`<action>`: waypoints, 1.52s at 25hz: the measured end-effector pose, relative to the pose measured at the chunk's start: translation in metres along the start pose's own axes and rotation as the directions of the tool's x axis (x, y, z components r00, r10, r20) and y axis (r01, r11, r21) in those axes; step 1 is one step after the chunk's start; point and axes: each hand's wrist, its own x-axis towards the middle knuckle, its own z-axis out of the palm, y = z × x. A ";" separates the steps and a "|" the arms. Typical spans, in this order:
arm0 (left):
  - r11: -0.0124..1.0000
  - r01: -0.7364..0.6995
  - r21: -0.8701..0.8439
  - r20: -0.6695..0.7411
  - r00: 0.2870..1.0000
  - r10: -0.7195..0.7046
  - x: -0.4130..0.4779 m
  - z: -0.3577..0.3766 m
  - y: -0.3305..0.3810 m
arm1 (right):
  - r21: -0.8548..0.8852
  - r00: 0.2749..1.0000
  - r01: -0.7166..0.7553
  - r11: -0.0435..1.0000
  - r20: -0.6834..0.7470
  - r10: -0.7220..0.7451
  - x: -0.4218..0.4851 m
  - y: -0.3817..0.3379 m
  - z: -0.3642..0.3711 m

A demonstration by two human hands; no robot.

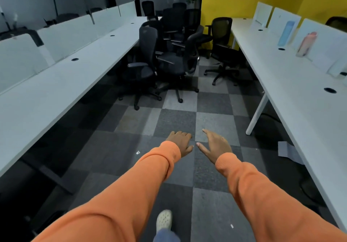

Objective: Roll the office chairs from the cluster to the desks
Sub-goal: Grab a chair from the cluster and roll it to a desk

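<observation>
Several black office chairs (169,50) stand bunched together at the far end of the aisle, between two long white desks. One more black chair (222,46) stands apart, next to the right desk (293,91). The left desk (56,87) runs along the other side. Both my arms, in orange sleeves, reach forward over the checkered carpet. My left hand (181,142) and my right hand (214,145) are held out side by side with fingers straight, holding nothing, well short of the chairs.
White divider panels line both desks; a blue bottle (285,33) and a pink bottle (306,44) stand on the right desk. A sheet of paper (287,150) lies on the floor by the right desk. A yellow wall closes the aisle's far end.
</observation>
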 end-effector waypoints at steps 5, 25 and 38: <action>0.999 -0.036 0.000 0.027 0.999 0.036 0.069 0.002 -0.029 | -0.061 1.000 0.019 0.998 0.017 -0.018 0.066 0.017 0.009; 0.990 -0.127 -0.064 -0.002 0.992 0.127 0.407 -0.057 -0.218 | -0.141 0.998 -0.047 0.989 0.030 0.052 0.443 0.050 0.042; 0.999 -0.049 -0.018 -0.026 0.999 0.048 0.679 -0.124 -0.268 | -0.019 0.999 0.015 1.000 0.028 -0.015 0.727 0.169 0.021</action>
